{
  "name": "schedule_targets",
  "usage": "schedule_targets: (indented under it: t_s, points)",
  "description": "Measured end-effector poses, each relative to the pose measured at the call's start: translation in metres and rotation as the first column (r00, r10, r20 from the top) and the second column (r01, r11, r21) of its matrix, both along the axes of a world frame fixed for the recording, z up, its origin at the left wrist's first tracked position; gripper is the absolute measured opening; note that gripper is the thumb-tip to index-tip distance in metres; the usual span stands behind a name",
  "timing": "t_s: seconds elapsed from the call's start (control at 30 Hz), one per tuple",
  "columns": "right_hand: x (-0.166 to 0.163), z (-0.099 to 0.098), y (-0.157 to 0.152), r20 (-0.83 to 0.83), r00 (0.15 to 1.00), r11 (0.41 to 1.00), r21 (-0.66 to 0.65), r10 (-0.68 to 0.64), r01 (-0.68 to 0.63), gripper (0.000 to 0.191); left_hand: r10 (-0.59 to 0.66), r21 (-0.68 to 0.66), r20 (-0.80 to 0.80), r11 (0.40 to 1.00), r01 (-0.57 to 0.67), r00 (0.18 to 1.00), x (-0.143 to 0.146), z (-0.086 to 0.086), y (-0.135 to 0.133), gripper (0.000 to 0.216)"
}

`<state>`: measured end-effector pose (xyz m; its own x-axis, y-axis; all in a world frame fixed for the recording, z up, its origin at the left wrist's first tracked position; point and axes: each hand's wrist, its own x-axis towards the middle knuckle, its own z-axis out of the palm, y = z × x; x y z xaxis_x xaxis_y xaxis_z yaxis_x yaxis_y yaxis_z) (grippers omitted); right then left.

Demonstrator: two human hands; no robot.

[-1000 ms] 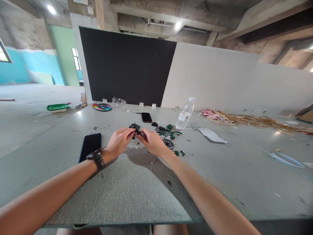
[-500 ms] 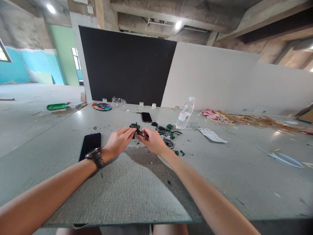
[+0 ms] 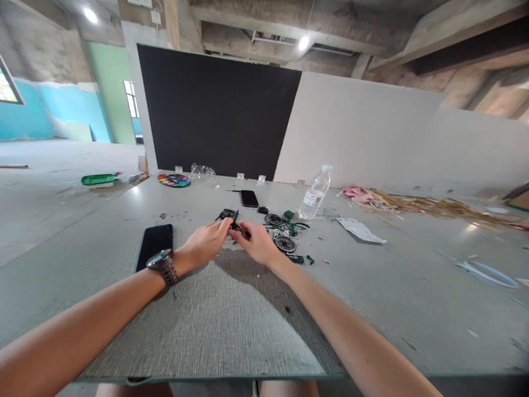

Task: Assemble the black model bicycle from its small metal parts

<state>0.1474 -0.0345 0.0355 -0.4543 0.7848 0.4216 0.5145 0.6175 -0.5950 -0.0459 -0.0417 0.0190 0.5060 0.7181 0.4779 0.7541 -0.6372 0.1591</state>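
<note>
Close together over the table, both hands work at a small dark model bicycle part (image 3: 228, 214) with a spoked wheel. My left hand (image 3: 208, 242), a watch on its wrist, has its fingers closed on this part. Opposite it, my right hand (image 3: 257, 241) pinches a thin piece with a dark end; its kind is too small to tell. The fingers hide where the two pieces meet. Just right of my right hand lie a loose spoked wheel (image 3: 285, 243), another wheel (image 3: 273, 220) and a green bicycle frame piece (image 3: 298, 226). Small green parts (image 3: 296, 258) lie nearer me.
A black phone (image 3: 155, 245) lies left of my left wrist, and another phone (image 3: 249, 198) beyond the hands. A clear bottle (image 3: 315, 193) stands to the right, near a paper sheet (image 3: 361, 230). A paint palette (image 3: 174, 180) and crumpled plastic (image 3: 203, 172) lie by the black panel (image 3: 219, 110).
The upright dark piece between my fingers has tipped down, and the wheel shows more clearly beyond my left hand. Left fingers have drawn in slightly. The whole view has shifted a little.
</note>
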Motion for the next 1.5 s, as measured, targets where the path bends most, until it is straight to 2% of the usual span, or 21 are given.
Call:
schedule_targets:
  t_s: [0.1, 0.3, 0.47, 0.57, 0.7, 0.87, 0.97, 1.13, 1.3, 1.5]
  points:
    - [-0.003, -0.002, 0.001, -0.053, 0.998, 0.999, -0.037, 0.020, -0.022, 0.042, -0.003, -0.011, -0.005, 1.000, 0.003, 1.000, 0.000, 0.001, -0.001, 0.027]
    - [-0.003, -0.007, 0.004, -0.105, 0.993, 0.995, -0.082, 0.055, -0.063, 0.048, -0.027, -0.031, 0.024, 0.999, 0.028, 0.999, 0.001, 0.001, 0.001, 0.031]
    - [0.000, -0.001, 0.004, -0.102, 0.994, 0.999, -0.045, 0.024, -0.029, 0.048, -0.021, -0.060, 0.130, 0.998, 0.029, 0.991, -0.001, -0.005, 0.003, 0.026]
    - [0.005, 0.005, 0.005, -0.076, 0.996, 0.999, -0.014, -0.039, 0.038, 0.047, -0.023, -0.072, 0.207, 0.997, 0.039, 0.978, 0.000, -0.008, 0.003, 0.029]
    - [0.020, 0.014, 0.009, 0.008, 0.986, 0.985, 0.057, -0.166, 0.165, 0.037, 0.014, -0.064, 0.333, 0.998, 0.008, 0.943, 0.006, -0.008, 0.001, 0.027]
    - [0.037, 0.023, 0.016, 0.189, 0.956, 0.969, 0.148, -0.225, 0.199, 0.022, 0.050, -0.055, 0.444, 0.998, -0.029, 0.895, 0.013, -0.008, 0.000, 0.026]
    - [0.040, 0.022, 0.019, 0.281, 0.938, 0.974, 0.162, -0.200, 0.159, 0.025, 0.065, -0.067, 0.478, 0.997, -0.037, 0.876, 0.014, -0.009, 0.000, 0.026]
    - [0.038, 0.018, 0.019, 0.406, 0.905, 0.989, 0.112, -0.132, 0.094, 0.032, 0.099, -0.120, 0.515, 0.992, -0.042, 0.851, 0.014, -0.010, -0.001, 0.023]
    - [0.039, 0.014, 0.018, 0.531, 0.838, 0.992, 0.052, -0.128, 0.118, 0.036, 0.097, -0.175, 0.504, 0.984, -0.009, 0.858, 0.014, -0.009, -0.005, 0.028]
    - [0.030, 0.007, 0.017, 0.632, 0.745, 0.977, 0.105, -0.211, 0.188, 0.037, 0.088, -0.205, 0.498, 0.979, 0.018, 0.863, 0.015, -0.007, -0.008, 0.029]
